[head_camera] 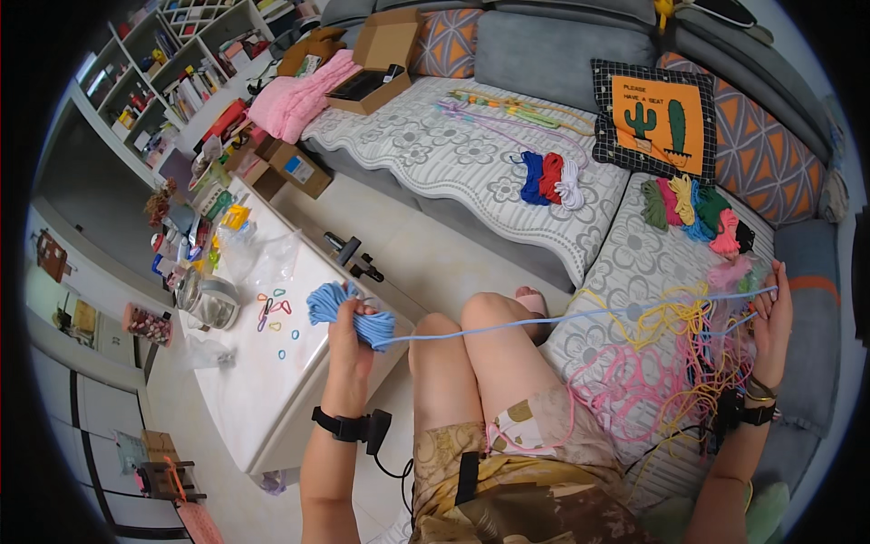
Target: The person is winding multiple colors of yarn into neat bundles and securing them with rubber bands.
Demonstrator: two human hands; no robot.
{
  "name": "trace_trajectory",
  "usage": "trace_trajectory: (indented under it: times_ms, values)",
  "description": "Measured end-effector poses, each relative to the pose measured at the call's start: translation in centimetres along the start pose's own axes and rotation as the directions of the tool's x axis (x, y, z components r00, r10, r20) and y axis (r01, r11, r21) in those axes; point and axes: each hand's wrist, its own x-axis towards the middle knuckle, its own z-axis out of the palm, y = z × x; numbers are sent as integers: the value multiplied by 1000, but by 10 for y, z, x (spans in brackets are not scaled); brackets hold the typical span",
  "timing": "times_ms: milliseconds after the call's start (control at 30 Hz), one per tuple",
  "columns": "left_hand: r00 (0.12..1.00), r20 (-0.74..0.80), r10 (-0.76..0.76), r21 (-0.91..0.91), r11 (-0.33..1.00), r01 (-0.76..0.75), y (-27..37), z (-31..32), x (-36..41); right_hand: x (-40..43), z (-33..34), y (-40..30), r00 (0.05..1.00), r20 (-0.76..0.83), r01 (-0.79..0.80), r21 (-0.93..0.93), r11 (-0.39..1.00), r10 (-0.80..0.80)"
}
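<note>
My left hand [353,323] is closed around a bundle of light blue cord [326,302], just off the edge of the white table. From the bundle a single blue strand [503,326] runs taut across my knees to my right hand [771,313], out over the sofa seat. There the strand passes between my fingers, and a length of it hangs back towards the loose cords. Beside and below my right hand lies a tangle of pink cord [612,381] and yellow cord [652,319]. One pink strand reaches over my lap.
Small coloured rings [275,306], a glass jug [211,299] and plastic bags stand or lie on the white table [251,408]. On the sofa are blue, red and white cord bundles [552,180], more coloured bundles [680,204], a cactus cushion [656,122] and an open cardboard box [374,88].
</note>
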Motion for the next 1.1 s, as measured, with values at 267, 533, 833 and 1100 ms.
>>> trace_trajectory:
  times_ms: [267,533,833,1100]
  values:
    - [998,-7,66,-147,987,-67,26,-31,8,10,-27,12,1000,-31,-5,-77,997,3]
    - [977,210,25,-381,923,58,49,-17,-6,29,-66,50,972,-234,-67,-291,954,-3]
    - [836,525,-159,-183,938,293,32,36,-55,-60,115,118,822,537,385,-770,508,191]
    - [711,619,-334,138,937,320,26,63,-84,-152,277,158,276,925,222,-327,919,263]
